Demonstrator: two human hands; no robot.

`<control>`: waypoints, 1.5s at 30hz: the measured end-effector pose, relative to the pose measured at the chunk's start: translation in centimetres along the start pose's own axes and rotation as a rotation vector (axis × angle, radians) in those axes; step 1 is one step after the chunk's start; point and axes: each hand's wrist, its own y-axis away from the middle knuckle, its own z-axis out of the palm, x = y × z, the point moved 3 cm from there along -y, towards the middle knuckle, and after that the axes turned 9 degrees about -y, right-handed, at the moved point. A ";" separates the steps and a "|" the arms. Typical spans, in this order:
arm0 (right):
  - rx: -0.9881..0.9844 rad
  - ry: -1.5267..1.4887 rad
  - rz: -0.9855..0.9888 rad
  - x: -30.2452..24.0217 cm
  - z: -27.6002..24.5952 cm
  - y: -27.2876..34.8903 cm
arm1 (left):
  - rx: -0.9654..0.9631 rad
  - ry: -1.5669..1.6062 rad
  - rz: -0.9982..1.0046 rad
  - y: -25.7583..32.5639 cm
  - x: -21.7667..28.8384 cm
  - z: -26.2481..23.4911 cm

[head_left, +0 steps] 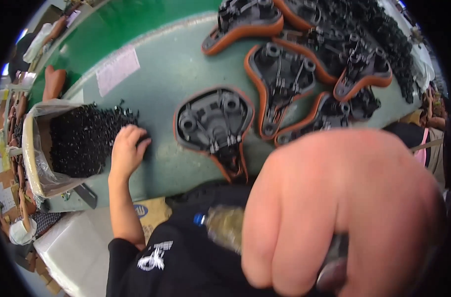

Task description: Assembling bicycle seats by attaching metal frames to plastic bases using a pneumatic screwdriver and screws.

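My left hand (129,148) is at the edge of a heap of small black parts (81,141) spilling from a box lined with clear plastic. Its fingers are curled, with a small dark piece showing between thumb and forefinger. Very close to the camera, my right hand (334,198) is closed in a fist. A dark, shiny rounded end (333,274) shows between its fingers; the rest of that object is hidden. Between my hands a bicycle saddle (216,121) lies upside down on the green table, its black underside up and its brown rim showing.
Several more upturned brown-edged saddles (281,79) crowd the table's right and far side. Beyond them is a large pile of black parts (374,29). A pale paper sheet (118,72) lies at the far left. A bottle with a blue cap (223,225) is near my body.
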 end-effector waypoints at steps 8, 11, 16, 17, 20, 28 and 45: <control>0.095 0.093 0.051 3.6 4.8 -1.8 | 0.272 0.905 -0.211 0.2 2.9 0.6; 0.142 0.060 -0.030 5.9 5.6 -1.6 | 0.112 1.685 -0.233 1.5 8.9 -0.1; 0.111 -0.005 -0.024 6.8 7.1 -2.3 | 0.091 2.162 -0.105 1.3 13.4 0.9; 0.110 -0.002 -0.028 6.8 7.2 -2.2 | 0.089 2.099 -0.069 1.2 13.6 0.7; 0.189 0.028 -0.024 6.8 7.6 -1.1 | 0.097 1.963 -0.037 0.9 13.9 0.5; 0.162 0.028 -0.056 5.8 7.2 -0.4 | -0.154 1.782 -0.097 -0.6 14.8 -1.3; 0.197 0.275 -0.078 5.0 5.4 0.7 | 0.490 0.231 0.215 -5.3 10.4 -0.3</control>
